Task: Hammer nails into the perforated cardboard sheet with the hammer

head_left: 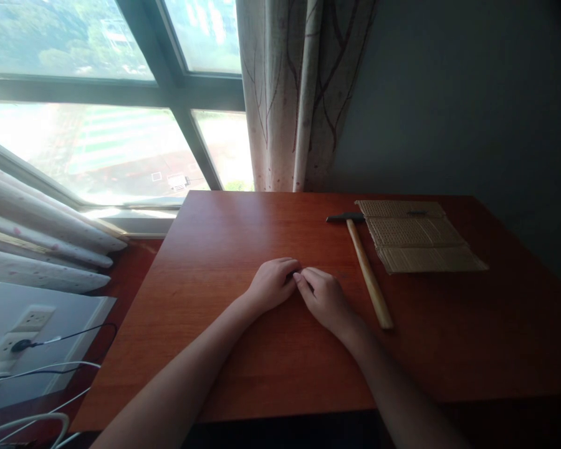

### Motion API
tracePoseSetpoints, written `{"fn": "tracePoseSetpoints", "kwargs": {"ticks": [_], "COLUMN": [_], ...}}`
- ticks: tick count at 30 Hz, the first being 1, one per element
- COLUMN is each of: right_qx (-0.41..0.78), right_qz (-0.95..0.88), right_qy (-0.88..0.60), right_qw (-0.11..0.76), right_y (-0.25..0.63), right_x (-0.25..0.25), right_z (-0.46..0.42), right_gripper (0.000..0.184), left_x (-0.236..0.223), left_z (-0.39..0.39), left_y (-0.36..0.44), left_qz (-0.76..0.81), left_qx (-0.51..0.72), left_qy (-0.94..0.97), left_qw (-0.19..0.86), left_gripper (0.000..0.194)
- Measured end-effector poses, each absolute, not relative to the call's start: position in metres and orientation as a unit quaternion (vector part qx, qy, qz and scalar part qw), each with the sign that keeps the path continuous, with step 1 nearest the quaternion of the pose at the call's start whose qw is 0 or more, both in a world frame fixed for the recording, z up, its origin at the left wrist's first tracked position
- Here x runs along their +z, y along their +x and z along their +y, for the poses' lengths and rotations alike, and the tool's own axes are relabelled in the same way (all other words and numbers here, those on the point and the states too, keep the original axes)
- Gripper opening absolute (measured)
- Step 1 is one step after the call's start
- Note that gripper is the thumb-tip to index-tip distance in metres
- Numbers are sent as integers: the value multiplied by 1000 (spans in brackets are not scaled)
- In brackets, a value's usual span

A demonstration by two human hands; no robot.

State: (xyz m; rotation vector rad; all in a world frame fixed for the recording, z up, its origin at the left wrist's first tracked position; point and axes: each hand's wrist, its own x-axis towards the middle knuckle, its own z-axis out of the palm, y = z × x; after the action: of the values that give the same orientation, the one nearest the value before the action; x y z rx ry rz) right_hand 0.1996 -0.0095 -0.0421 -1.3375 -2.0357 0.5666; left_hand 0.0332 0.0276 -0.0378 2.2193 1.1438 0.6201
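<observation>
Hammer (367, 269) beside cardboard (416, 238) on table (234, 240)

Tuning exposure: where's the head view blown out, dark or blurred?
Head view throughout: window washed out, pale sheen on table; wall on the right in deep shadow; left hand and right hand show no clear motion blur, though the gap between them is too dark to read.
</observation>
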Motion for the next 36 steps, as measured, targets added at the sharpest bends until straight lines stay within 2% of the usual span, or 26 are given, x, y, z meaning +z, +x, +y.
{"fn": "tracePoseSetpoints", "kwargs": {"ticks": [10, 27, 33, 36], "right_qx": [217, 233, 240, 249], "right_qz": [-775, -768, -754, -745], "right_qy": [-500, -505, -513, -521], "right_qw": [319, 318, 334, 334], "right_y": [199, 199, 201, 203], "right_x": [-38, -40, -44, -43], "right_z": [-10, -10, -9, -8], "right_gripper": [30, 30, 17, 16], "left_x": [-38, -37, -36, -37], "left_z": [28, 27, 28, 28], "left_y": [33, 33, 34, 34], "left_qz": [432, 430, 428, 426], "left_qx": [226, 231, 230, 228], "left_qy": [826, 828, 830, 834], "left_qw": [284, 276, 274, 267], "left_gripper": [13, 14, 17, 19]}}
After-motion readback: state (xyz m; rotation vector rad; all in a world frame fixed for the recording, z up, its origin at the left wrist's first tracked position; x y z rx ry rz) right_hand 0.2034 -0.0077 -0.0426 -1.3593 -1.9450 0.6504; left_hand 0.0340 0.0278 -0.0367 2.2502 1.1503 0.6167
